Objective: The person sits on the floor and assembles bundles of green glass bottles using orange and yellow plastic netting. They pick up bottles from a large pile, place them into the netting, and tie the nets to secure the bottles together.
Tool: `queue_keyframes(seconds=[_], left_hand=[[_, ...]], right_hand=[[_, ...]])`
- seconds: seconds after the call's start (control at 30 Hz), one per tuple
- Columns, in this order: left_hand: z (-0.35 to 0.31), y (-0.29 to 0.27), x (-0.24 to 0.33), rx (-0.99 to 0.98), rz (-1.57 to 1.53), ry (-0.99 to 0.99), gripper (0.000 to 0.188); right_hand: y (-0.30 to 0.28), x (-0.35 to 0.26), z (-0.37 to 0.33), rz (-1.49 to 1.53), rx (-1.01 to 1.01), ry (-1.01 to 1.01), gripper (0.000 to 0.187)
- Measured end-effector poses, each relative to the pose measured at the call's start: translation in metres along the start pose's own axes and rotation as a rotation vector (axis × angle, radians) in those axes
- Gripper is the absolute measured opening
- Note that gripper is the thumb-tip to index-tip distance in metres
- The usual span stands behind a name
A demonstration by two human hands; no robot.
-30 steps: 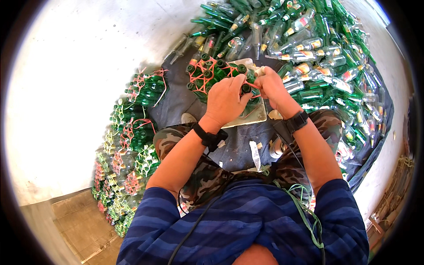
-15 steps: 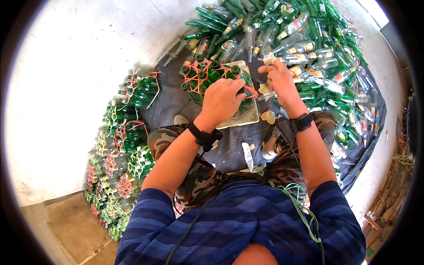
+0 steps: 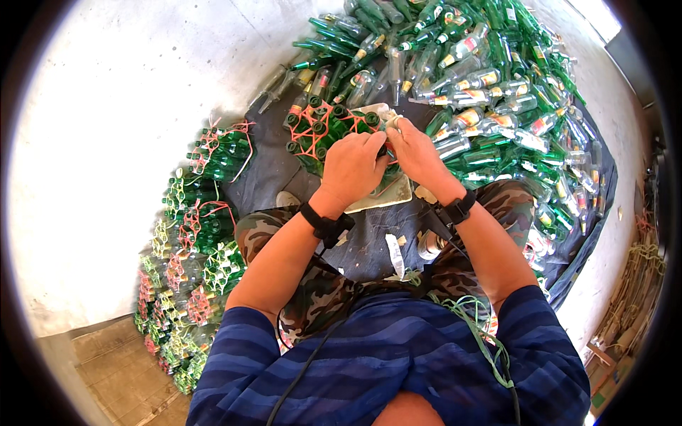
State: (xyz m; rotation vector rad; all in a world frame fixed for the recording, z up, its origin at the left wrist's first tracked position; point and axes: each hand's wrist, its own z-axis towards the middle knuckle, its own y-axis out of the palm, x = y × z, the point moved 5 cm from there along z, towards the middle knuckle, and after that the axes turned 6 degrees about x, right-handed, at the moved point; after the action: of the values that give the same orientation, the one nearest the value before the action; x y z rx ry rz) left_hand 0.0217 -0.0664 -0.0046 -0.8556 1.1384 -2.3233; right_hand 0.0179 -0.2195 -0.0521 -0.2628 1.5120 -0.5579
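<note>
Bundle of green bottles (image 3: 335,132), laced near the necks with red cord (image 3: 307,133), sits ahead of me over a pale slab (image 3: 387,198) on the dark sheet (image 3: 273,169). I'd expect it to be heavy as a set, each bottle stiff, slippery and breakable, while the cord should be soft and may give. For a firm hold I'd spread 2 hands low around the outer bodies; the necks suit only steadying. The mouths face up toward my camera, so each long axis runs roughly upright, though I can't judge any slight lean. My left hand (image 3: 352,170) curls over the near right corner; whether its grip holds cord or glass, I can't tell. My right hand (image 3: 419,157) meets it, fingertips bunched; what they pinch, if anything, is hidden.
</note>
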Motion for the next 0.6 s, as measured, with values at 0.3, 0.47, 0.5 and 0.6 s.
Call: queue_keyframes(seconds=[0.3,0.47,0.5,0.6], left_hand=[[0.001,-0.002,0.0,0.04,-0.015,0.01,0.026],[0.0,-0.001,-0.001,0.038,-0.005,0.011,0.03],[0.0,-0.001,-0.002,0.03,-0.002,0.012,0.03],[0.001,-0.001,-0.002,0.032,-0.002,0.018,0.029]], right_hand=[[0.004,0.009,0.003,0.222,-0.135,0.159,0.029],[-0.002,0.002,-0.003,0.171,-0.255,0.121,0.025],[-0.003,-0.002,-0.002,0.082,-0.241,0.042,0.024],[-0.003,-0.006,-0.003,-0.045,-0.186,-0.074,0.02]])
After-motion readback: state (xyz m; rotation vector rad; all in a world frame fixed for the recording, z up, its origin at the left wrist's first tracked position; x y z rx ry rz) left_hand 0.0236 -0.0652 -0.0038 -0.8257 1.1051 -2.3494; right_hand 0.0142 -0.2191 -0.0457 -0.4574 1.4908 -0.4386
